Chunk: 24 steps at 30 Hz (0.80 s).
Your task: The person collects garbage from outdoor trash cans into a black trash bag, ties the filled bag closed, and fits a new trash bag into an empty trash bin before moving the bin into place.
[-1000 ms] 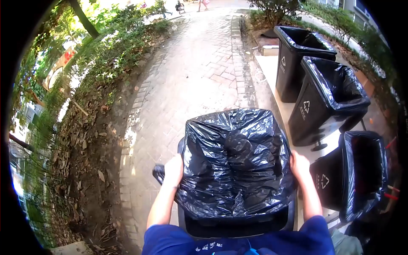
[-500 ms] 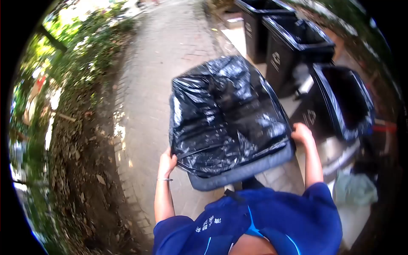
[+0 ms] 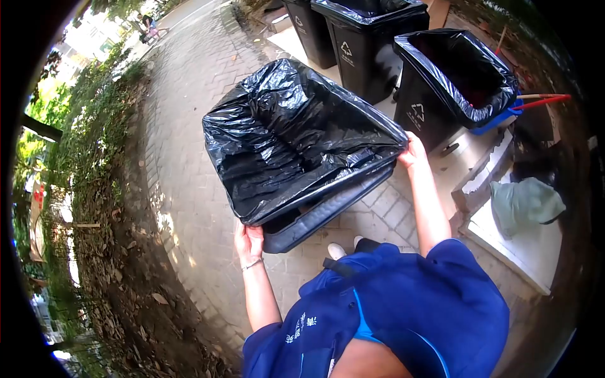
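A black bin liner (image 3: pixel 287 138) lines the wheeled trash bin in front of me, its far side folded over the rim. Its near edge is stretched taut between my two hands. My left hand (image 3: pixel 249 239), with a bracelet at the wrist, grips the liner at the near left corner. At the near right corner, my right hand (image 3: pixel 413 151) has its fingers closed on the liner. The trash bin's dark near rim and handle (image 3: pixel 328 217) show just below the stretched edge. Most of the bin's body is hidden.
Several lined black bins stand to the right, the closest being this bin (image 3: pixel 419 113). Near it are a red-handled tool (image 3: pixel 545 101) and a pale green bag (image 3: pixel 526 205) on a white slab (image 3: pixel 529 252). A brick path (image 3: pixel 189 94) runs ahead, with leaf-covered soil (image 3: pixel 145 277) and shrubs left.
The liner's near edge has come up over the bin's rim, pulled tighter between my hands. My right hand is now higher and further left in view. The camera view has turned right.
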Tool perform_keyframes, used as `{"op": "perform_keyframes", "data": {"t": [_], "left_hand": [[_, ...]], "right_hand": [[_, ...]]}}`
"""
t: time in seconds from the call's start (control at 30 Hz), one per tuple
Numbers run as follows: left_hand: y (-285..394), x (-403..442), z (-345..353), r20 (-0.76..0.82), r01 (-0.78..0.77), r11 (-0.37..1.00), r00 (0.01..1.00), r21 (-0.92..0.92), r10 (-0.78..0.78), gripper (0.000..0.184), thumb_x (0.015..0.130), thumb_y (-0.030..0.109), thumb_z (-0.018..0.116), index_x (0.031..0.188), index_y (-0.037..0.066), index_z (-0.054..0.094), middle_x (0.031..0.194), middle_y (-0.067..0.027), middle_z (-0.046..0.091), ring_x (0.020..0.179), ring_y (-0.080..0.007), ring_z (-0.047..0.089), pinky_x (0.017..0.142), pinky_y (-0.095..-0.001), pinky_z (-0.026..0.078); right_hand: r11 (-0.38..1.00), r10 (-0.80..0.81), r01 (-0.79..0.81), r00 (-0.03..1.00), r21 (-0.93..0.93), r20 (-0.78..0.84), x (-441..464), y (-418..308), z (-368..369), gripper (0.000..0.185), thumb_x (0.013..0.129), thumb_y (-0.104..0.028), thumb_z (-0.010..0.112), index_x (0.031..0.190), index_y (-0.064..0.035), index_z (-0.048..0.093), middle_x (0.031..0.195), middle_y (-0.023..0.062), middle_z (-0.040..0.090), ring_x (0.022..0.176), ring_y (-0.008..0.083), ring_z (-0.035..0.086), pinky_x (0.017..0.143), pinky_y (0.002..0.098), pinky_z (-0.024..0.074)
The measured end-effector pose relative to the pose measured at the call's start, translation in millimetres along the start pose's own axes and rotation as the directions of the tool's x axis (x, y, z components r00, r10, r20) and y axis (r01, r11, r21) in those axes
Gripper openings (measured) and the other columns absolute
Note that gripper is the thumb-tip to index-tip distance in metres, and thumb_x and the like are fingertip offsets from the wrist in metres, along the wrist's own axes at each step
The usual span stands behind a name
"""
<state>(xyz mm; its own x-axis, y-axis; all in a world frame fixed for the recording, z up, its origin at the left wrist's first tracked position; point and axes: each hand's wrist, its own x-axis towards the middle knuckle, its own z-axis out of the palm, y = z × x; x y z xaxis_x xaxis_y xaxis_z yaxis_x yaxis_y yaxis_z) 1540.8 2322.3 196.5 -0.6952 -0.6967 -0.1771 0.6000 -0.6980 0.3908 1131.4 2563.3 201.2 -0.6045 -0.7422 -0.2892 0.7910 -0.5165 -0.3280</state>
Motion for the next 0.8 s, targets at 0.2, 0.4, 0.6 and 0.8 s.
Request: {"op": "perform_keyframes", "data": {"t": [0.2, 0.4, 0.6, 0.8], "left_hand": [[-34.7, 6.1, 30.8, -0.178, 0.112, 0.982, 0.980, 0.149, -0.085, 0.030, 0.085, 0.016, 0.035, 0.105, -0.001, 0.048, 0.105, -0.0110, 0.054, 0.097, -0.0211, 0.051, 0.088, -0.0334, 0.039], [-47.5, 4.4, 36.7, -0.395, 0.111, 0.943, 0.919, 0.313, 0.023, 0.028, 0.085, 0.017, 0.035, 0.099, -0.001, 0.051, 0.098, -0.0120, 0.056, 0.089, -0.0228, 0.055, 0.081, -0.0350, 0.044], [-18.8, -7.9, 26.4, -0.339, -0.087, 0.954, 0.922, 0.286, 0.186, 0.027, 0.087, 0.024, 0.041, 0.098, 0.001, 0.051, 0.097, -0.0083, 0.057, 0.088, -0.0174, 0.055, 0.079, -0.0296, 0.044], [-20.1, -9.4, 10.4, -0.196, 0.074, 0.977, 0.980, 0.201, -0.034, 0.033, 0.088, 0.026, 0.035, 0.110, 0.004, 0.047, 0.111, -0.0090, 0.051, 0.104, -0.0200, 0.047, 0.095, -0.0347, 0.029]], "right_hand": [[0.466, -0.342, -0.027, 0.916, -0.884, -0.208, -14.8, 13.6, -49.6, 0.019, 0.077, -0.025, 0.059, 0.075, -0.0070, 0.055, 0.064, -0.0010, 0.051, 0.053, 0.0062, 0.045, 0.051, 0.0196, 0.0379], [0.978, -0.132, 0.032, 0.862, -0.208, -0.489, 31.8, 100.2, -115.2, 0.019, 0.078, -0.024, 0.054, 0.081, -0.0052, 0.056, 0.069, 0.0017, 0.056, 0.058, 0.0096, 0.050, 0.053, 0.0245, 0.0418], [0.944, -0.027, -0.144, 0.863, -0.296, -0.505, 31.5, 142.6, -126.4, 0.015, 0.079, -0.021, 0.051, 0.079, -0.0064, 0.055, 0.066, 0.0019, 0.054, 0.055, 0.0099, 0.050, 0.048, 0.0226, 0.0414], [0.567, 0.528, -0.562, 0.809, -0.602, -0.258, -121.2, 202.6, -66.5, 0.006, 0.077, -0.012, 0.052, 0.077, -0.0061, 0.053, 0.063, 0.0036, 0.054, 0.053, 0.0103, 0.051, 0.046, 0.0196, 0.0412]]}}
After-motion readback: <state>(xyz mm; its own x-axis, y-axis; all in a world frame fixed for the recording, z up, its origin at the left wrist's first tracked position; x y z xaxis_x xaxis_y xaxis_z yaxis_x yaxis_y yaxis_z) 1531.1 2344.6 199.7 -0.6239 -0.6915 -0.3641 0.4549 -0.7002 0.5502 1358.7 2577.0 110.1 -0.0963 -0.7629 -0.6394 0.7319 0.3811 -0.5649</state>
